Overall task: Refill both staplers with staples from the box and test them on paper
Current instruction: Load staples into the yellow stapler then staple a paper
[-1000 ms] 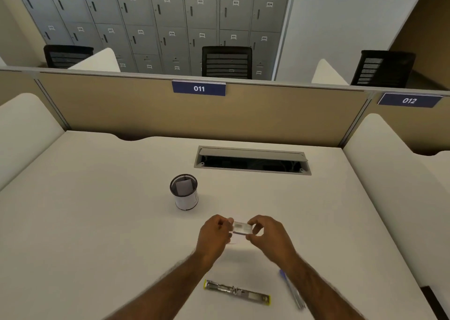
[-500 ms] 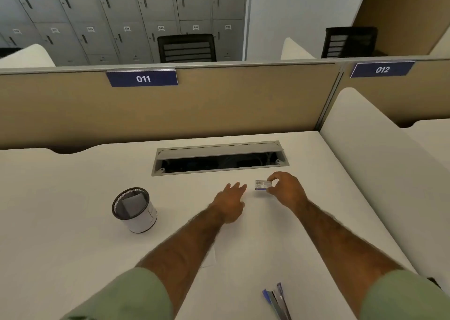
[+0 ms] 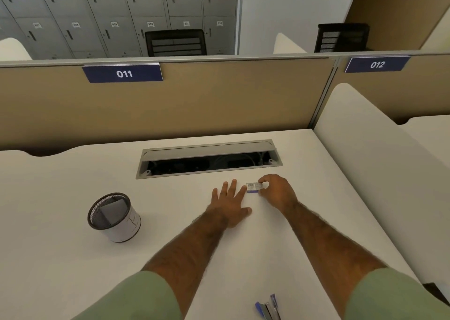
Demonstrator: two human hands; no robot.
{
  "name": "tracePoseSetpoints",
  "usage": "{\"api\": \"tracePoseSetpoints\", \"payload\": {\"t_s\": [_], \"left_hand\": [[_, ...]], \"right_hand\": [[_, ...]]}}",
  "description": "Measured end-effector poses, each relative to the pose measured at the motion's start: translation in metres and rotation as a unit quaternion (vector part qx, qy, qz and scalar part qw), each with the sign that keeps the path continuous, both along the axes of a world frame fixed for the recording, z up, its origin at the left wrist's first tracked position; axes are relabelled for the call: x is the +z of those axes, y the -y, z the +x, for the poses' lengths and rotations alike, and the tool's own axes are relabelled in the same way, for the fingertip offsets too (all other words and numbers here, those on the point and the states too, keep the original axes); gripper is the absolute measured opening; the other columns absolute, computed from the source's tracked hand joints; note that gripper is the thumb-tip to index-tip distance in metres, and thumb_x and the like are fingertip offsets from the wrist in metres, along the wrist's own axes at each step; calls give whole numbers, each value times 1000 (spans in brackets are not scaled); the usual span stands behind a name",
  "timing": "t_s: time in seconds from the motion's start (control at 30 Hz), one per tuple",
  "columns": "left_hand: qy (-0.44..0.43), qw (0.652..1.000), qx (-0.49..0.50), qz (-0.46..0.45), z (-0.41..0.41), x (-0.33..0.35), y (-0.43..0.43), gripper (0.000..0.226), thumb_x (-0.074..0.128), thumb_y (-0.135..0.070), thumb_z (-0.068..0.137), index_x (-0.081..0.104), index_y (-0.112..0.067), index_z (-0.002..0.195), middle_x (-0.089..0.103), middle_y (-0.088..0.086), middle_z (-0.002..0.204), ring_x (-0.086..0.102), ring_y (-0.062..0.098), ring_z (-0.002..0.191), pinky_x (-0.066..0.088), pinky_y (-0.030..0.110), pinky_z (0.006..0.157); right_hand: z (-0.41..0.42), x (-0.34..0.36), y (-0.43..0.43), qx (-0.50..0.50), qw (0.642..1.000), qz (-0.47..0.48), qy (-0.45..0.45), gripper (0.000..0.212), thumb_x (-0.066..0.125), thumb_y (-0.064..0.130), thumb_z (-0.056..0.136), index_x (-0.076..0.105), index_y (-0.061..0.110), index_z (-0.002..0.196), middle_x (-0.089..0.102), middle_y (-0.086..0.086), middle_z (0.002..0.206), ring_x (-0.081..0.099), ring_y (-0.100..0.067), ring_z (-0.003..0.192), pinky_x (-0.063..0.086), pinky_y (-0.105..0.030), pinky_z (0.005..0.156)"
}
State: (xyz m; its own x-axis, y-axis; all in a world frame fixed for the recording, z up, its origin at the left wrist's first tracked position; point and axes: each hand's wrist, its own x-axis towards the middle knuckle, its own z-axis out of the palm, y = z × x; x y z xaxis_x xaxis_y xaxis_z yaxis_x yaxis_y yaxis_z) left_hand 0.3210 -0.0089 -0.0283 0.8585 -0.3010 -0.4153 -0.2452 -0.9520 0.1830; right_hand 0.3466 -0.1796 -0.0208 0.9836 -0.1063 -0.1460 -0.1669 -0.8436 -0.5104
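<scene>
On the tabletop, the left hand lay flat, fingers spread; the right hand pinched a small barcoded staple box.

The staple box lies before the cable tray; the mesh cup stands left; the stapler lies at the desk's near edge.

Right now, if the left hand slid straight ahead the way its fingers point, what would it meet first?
Probably the near rim of the cable slot. The staple box in the right hand sits just beside that path, so the left hand might brush it.
</scene>
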Motion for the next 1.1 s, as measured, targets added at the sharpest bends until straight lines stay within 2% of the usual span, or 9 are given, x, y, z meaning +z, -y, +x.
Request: {"api": "tracePoseSetpoints", "payload": {"t_s": [0.2, 0.37, 0.47, 0.57, 0.73, 0.87, 0.97, 1.03, 1.1], "left_hand": [[51, 999, -4, 0, -8, -20, -4, 81, 20, -71, 95, -17, -32, 156, -29, 0, 163, -24, 28, 151, -13, 53, 121], [32, 999, -10, -18, -6, -14, -9, 80, 25, -68, 97, -12, -31, 157, -25, 0, 164, -21, 26, 152, -11, 47, 121], [21, 999, -11, -32, -17, -2, -20, 77, 29, -61, 100, -7, -26, 158, -20, 2, 166, -16, 25, 153, -6, 45, 124], [31, 998, -19, -54, -38, 14, -39, 67, 31, -50, 104, 3, -23, 159, -10, 3, 168, -10, 24, 155, -3, 42, 125], [74, 985, -5, -159, -102, 39, -87, 50, 36, -37, 107, 30, -24, 155, 15, -1, 167, 9, 18, 154, 4, 34, 124], [114, 962, 49, -244, -176, 43, -136, 38, 38, -32, 106, 50, -28, 143, 38, -12, 157, 24, 5, 147, 20, 23, 118], [119, 950, 117, -263, -245, 37, -171, 32, 44, -33, 104, 56, -32, 134, 49, -20, 143, 34, -10, 132, 31, 15, 111], [120, 945, 149, -267, -286, 27, -189, 29, 50, -34, 101, 59, -34, 129, 53, -23, 136, 42, -9, 126, 33, 11, 106], [116, 940, 166, -273, -318, 16, -201, 28, 55, -35, 99, 58, -36, 126, 55, -24, 130, 50, -4, 120, 42, 18, 103]], "right_hand": [[-11, -5, 0, -14, 1000, -4, -20, 53, 59, 36, 94, 44, 19, 142, 48, -3, 147, 51, -25, 128, 41, -34, 107], [-24, -5, 8, -127, 991, 30, 18, 22, 61, 30, 93, 63, 11, 105, 67, -8, 113, 62, -22, 98, 52, -32, 90], [-39, -4, 7, -167, 984, 35, 45, 18, 53, 15, 93, 68, 6, 98, 70, -11, 105, 63, -24, 92, 49, -30, 82], [-61, 3, 0, -174, 981, 55, 62, 16, 54, 12, 89, 69, 7, 91, 72, -8, 99, 64, -25, 88, 51, -31, 78], [-127, 39, -36, -110, 989, 84, 62, 9, 60, 20, 86, 67, 18, 82, 69, 5, 86, 61, -13, 73, 44, -24, 63], [-202, 71, -74, 18, 994, 104, -17, 16, 67, 43, 83, 62, 29, 76, 63, 7, 68, 59, -10, 64, 42, -23, 56], [-257, 86, -103, 108, 989, 61, -80, 28, 67, 61, 76, 61, 36, 89, 63, 9, 69, 59, -4, 65, 46, -26, 62], [-282, 86, -116, 167, 981, 1, -97, 39, 66, 65, 73, 58, 40, 102, 62, 13, 76, 58, -2, 75, 46, -28, 71], [-300, 80, -125, 209, 971, -52, -103, 50, 65, 65, 75, 54, 38, 116, 62, 13, 92, 60, -7, 87, 47, -29, 77]]}}
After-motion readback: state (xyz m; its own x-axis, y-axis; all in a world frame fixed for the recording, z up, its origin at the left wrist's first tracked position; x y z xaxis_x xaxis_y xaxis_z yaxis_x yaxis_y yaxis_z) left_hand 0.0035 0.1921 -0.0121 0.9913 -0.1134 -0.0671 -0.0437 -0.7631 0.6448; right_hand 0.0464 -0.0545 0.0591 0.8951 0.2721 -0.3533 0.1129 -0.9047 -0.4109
